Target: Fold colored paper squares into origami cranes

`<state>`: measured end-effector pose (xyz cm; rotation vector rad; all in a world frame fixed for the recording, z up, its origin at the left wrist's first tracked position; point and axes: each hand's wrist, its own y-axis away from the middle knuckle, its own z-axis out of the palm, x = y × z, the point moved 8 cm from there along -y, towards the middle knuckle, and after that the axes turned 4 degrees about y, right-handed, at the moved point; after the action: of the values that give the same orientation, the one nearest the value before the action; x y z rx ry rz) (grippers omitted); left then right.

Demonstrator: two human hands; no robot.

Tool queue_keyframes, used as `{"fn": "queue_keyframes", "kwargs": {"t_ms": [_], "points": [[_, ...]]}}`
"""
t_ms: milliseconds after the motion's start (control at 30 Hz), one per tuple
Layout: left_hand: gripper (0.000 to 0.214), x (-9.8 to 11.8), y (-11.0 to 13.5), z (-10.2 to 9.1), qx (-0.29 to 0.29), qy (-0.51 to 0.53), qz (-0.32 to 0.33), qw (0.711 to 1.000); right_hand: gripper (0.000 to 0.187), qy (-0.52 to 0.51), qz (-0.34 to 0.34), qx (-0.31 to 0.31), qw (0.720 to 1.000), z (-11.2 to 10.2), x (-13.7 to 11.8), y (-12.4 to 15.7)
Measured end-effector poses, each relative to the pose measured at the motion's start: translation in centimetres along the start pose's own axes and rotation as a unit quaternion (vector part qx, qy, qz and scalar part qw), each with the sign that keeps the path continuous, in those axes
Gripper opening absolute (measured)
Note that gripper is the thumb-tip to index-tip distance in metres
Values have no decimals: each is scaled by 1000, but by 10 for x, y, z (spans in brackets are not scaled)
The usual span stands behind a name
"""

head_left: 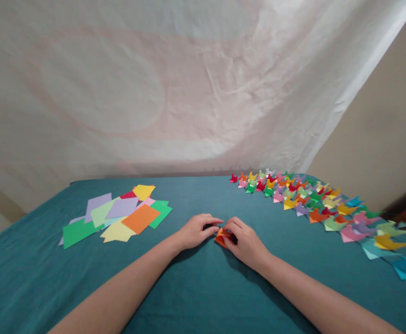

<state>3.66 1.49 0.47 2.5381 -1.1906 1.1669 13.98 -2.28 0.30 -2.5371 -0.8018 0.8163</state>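
Note:
A small folded piece of orange origami paper [220,238] is at the middle of the table, just above or on the cloth. My right hand [242,241] is closed on it, thumb on the near side and fingers curled over the top. My left hand [199,230] lies at the paper's left, its fingers bent forward with a gap between index finger and thumb. Its fingertips are close to the paper's upper left corner; whether they touch it I cannot tell. Part of the paper is hidden under my right fingers.
A teal cloth [196,297] covers the table. At the left lies a loose pile of coloured paper sheets [142,219]. Rows of small folded paper birds [316,215] in many colours stand along the right side. Behind the table hangs a pale sheet [189,93].

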Motion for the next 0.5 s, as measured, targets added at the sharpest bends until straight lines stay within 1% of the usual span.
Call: {"fn": "queue_keyframes", "kwargs": {"t_ms": [100, 233, 500], "points": [[27, 2, 2, 0, 7, -24, 17, 1000, 13, -9, -3, -4, 1000, -3, -3, 2], [24, 4, 4, 2, 7, -60, 37, 997, 18, -22, -1, -10, 1000, -7, -4, 4], [22, 6, 5, 2, 7, -78, 42, 996, 19, -7, -6, -14, 1000, -4, -2, 4]]}}
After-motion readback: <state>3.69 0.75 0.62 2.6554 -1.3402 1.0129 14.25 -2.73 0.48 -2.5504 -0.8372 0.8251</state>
